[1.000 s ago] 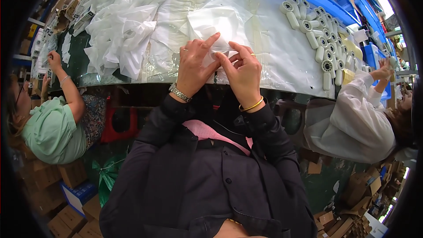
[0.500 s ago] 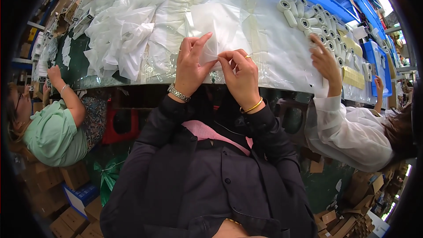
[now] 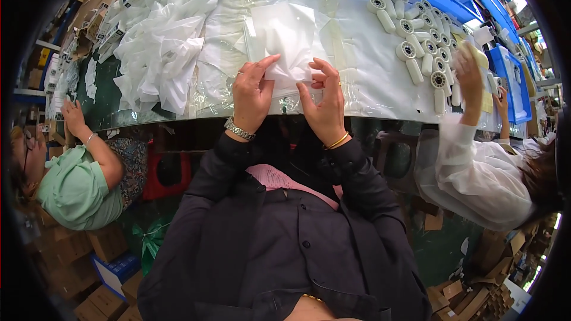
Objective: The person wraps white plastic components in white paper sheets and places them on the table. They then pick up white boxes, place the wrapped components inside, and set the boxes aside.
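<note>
Thin white sheet (image 3: 285,30) spread over the counter (image 3: 375,92), rumpled toward six o'clock. Left hand (image 3: 252,92) at its seven o'clock, right hand (image 3: 324,98) at five; both with fingers bent and well parted, gripping nothing visible, fingertip contact with the sheet hard to judge. Crumpled white sheets (image 3: 163,53) at nine o'clock; white round-headed pieces (image 3: 429,47) at three.

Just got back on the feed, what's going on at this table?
The person's left hand and right hand are at either side of a thin white sheet, fingers parted; whether they touch it is hard to tell. A heap of crumpled white sheets lies to the left. To the right are round-headed white devices, with a co-worker's blurred hand beside them.
</note>
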